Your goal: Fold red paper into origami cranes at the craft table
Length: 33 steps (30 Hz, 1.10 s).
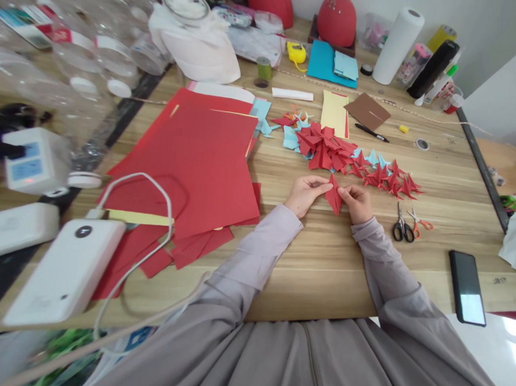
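Between my two hands is a piece of folded red paper (334, 199), shaped like a narrow diamond. My left hand (305, 195) pinches its left side with thumb and fingers. On the right edge, my right hand (356, 202) grips it the same way. Just beyond my hands lies a heap of folded red paper pieces (324, 147), with light blue ones (291, 138) among them. A cluster of pointed red folded pieces (390, 178) spreads to the right of that heap.
Large red paper sheets (199, 160) cover the table's left side, near a white power bank (67, 269) with a cable. Black-handled scissors (402, 228), orange-handled scissors (419, 222) and a phone (467, 287) lie to the right. Plastic bottles (75, 42) crowd the far left.
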Motion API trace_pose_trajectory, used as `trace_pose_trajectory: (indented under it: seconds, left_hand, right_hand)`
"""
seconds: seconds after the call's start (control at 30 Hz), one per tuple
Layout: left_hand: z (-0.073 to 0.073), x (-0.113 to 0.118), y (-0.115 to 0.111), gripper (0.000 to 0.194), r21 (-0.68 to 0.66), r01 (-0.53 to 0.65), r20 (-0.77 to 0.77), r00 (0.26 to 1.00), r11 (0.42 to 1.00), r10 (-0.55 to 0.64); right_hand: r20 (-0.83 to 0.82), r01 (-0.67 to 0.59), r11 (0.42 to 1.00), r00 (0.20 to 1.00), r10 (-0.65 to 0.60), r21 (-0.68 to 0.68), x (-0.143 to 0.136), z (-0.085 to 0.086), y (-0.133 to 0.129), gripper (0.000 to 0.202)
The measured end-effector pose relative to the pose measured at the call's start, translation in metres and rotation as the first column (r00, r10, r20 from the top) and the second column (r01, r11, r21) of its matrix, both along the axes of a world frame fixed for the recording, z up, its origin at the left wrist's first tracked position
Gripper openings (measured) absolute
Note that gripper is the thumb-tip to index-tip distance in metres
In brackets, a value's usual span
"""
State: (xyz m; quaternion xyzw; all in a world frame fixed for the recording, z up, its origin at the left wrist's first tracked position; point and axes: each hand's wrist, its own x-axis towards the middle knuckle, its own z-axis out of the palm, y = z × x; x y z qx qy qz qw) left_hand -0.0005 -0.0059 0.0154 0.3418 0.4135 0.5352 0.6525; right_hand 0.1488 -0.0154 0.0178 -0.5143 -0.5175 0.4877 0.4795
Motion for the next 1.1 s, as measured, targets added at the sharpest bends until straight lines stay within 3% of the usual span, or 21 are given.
trace_pose_trajectory:
  seconds: [0.23, 0.37, 0.47, 0.67, 0.9, 1.1]
  left_hand:
    - [0.0036, -0.0002, -0.0017, 0.03, 0.012, 0.075, 0.109, 0.991, 0.997, -0.076]
    - [0.0051, 0.0002, -0.0033, 0.052, 0.127, 0.179, 0.121, 0.973, 0.976, -0.194]
    - [0.006, -0.0008, -0.0048, 0.056, 0.141, 0.228, 0.09, 0.966, 0.963, -0.242]
    - [0.0034, -0.0022, -0.0037, 0.033, 0.117, 0.176, 0.074, 0.98, 0.977, -0.185]
    - [0.0056, -0.0022, -0.002, 0.03, 0.045, 0.085, 0.088, 0.992, 0.995, -0.088]
    - [0.0001, -0.0013, -0.0018, 0.031, 0.097, 0.075, -0.07, 0.995, 0.992, -0.068]
  right_hand:
    - [0.003, -0.014, 1.0, 1.0, 0.014, -0.006, 0.002, -0.0019, 0.0021, 0.049]
    - [-0.002, -0.08, 0.997, 0.997, 0.08, -0.011, 0.0011, -0.0002, 0.0009, 0.048]
    - [0.025, -0.122, 0.992, 0.992, 0.122, 0.019, -0.0009, 0.0017, -0.0008, 0.047]
    - [0.011, -0.207, 0.978, 0.978, 0.207, -0.02, -0.002, 0.0, -0.0016, 0.044]
    - [-0.077, -0.023, 1.0, 0.997, 0.022, -0.017, -0.001, -0.0053, 0.0013, 0.045]
    - [-0.024, -0.031, 0.999, 0.999, 0.031, 0.024, -0.0021, -0.0041, 0.0004, 0.04]
